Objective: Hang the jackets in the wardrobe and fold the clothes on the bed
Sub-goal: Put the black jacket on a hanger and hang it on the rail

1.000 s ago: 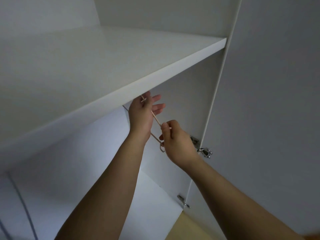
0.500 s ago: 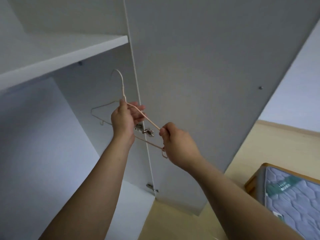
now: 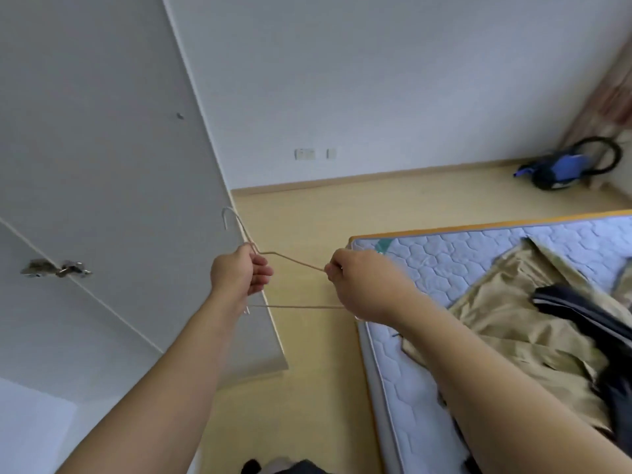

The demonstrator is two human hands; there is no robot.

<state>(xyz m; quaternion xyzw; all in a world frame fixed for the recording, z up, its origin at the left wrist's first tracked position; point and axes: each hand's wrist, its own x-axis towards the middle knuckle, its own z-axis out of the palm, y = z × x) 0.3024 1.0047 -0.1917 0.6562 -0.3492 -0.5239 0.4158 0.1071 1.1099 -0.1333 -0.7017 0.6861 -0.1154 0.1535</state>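
Progress, as I judge it: early. The wardrobe door point(image 3: 102, 148) stands open, left of the fingers and behind them. I see no garment hung, though the wardrobe's inside is out of frame.

The bed point(image 3: 427, 265) lies right of the fingers and lower. A tan jacket point(image 3: 506, 313) is spread rumpled on it, not on a hanger and not folded. A dark garment point(image 3: 588, 313) lies across the jacket, farther right, also loose. More dark cloth point(image 3: 290, 466) shows at the bottom edge, well below the fingers; I cannot tell what it is. So hanging and folding both look left to do; the step in hand seems to be bringing an empty hanger over to the jacket.

Pose: both arms reach forward, with the hands level and near each other, between door and bed.

- Left hand point(image 3: 239, 273): back of the hand toward me, fingers point(image 3: 261, 271) curled round the hanger's neck, with the hook point(image 3: 229, 213) rising just above them.
- Right hand point(image 3: 366, 287): knuckles up, fingertips pinching the hanger's right shoulder end. The pinch itself is partly hidden.

The hanger point(image 3: 294, 261) is thin tan wire, bare, and spans the gap between the two hands. Its bottom bar point(image 3: 294, 306) runs just below the fingers.
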